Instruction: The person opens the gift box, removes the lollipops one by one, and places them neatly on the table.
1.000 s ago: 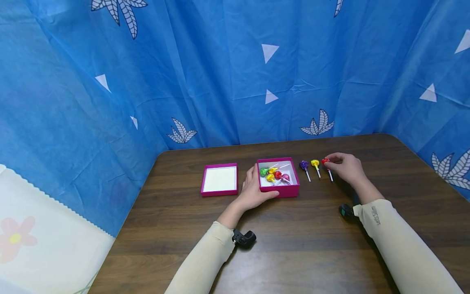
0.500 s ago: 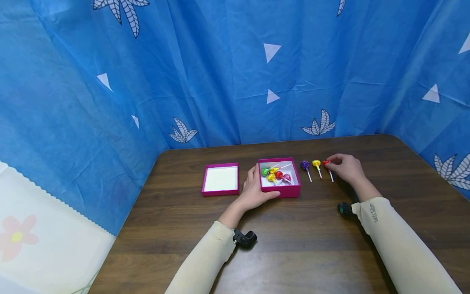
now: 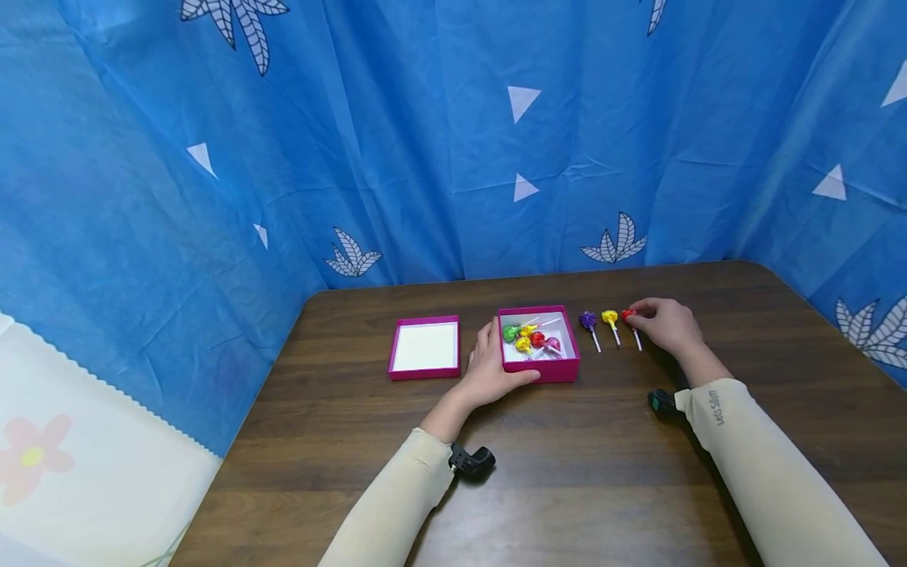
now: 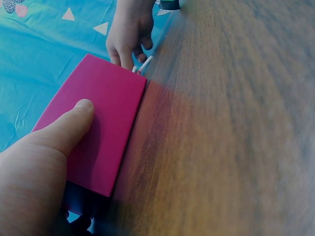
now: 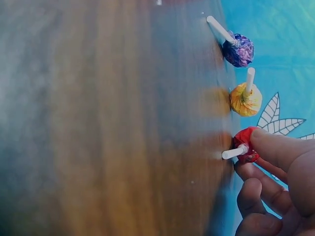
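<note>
My left hand point(image 3: 489, 374) holds the pink box point(image 3: 556, 370) at its near left corner, thumb along the front wall and fingers on the left side. Inside the box lie several wrapped lollipops in green, yellow, red and pink. To the right of it, my right hand point(image 3: 668, 324) pinches the wrapped head of a red lollipop point(image 5: 247, 145) between thumb and fingers. The white stick of this lollipop points toward the near side. Beside it in a row lie a yellow lollipop point(image 3: 610, 319) and a purple lollipop point(image 3: 588, 320).
A shallow pink-rimmed box lid point(image 3: 425, 346) with a white inside lies left of the box. Everything rests on a brown wooden table point(image 3: 567, 472). A blue patterned curtain point(image 3: 425, 157) hangs behind the table's far edge.
Almost nothing differs. The red lollipop's stick has turned slightly to the left at its lower end, and the right wrist has shifted slightly left; the left hand stays on the box.
</note>
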`<state>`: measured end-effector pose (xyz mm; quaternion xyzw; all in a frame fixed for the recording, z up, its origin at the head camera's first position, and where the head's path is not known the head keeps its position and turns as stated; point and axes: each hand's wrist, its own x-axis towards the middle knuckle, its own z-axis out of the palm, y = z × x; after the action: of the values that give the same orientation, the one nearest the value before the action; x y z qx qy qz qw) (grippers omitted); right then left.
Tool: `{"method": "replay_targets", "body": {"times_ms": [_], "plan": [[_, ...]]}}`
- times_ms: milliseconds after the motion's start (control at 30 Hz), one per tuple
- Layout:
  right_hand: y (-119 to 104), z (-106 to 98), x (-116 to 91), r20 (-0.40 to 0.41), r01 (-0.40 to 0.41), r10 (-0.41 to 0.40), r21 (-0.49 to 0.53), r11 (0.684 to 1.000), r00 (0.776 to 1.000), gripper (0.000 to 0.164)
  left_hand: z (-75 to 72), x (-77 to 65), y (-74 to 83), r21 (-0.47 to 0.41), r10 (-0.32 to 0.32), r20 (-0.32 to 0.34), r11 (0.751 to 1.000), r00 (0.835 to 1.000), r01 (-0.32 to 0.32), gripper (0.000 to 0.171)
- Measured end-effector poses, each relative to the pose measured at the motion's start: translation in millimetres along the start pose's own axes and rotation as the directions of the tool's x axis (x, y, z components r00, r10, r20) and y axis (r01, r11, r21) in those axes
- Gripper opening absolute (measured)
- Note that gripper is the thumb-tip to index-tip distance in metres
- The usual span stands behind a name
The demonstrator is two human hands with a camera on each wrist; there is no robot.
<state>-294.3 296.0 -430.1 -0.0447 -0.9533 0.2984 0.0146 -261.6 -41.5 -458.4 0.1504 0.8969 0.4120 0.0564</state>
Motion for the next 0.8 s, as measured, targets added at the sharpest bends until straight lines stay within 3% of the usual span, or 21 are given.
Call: {"method": "replay_targets", "body": {"times_ms": [800], "plan": [[-9.2,-6.5,-2.7,0.002,0.062,-0.062,0.018,0.998,0.998,0.053,-1.1,0.3,0.8,-0.005,0.009,-0.007,1.000,1.000,-0.009,0.120]]}}
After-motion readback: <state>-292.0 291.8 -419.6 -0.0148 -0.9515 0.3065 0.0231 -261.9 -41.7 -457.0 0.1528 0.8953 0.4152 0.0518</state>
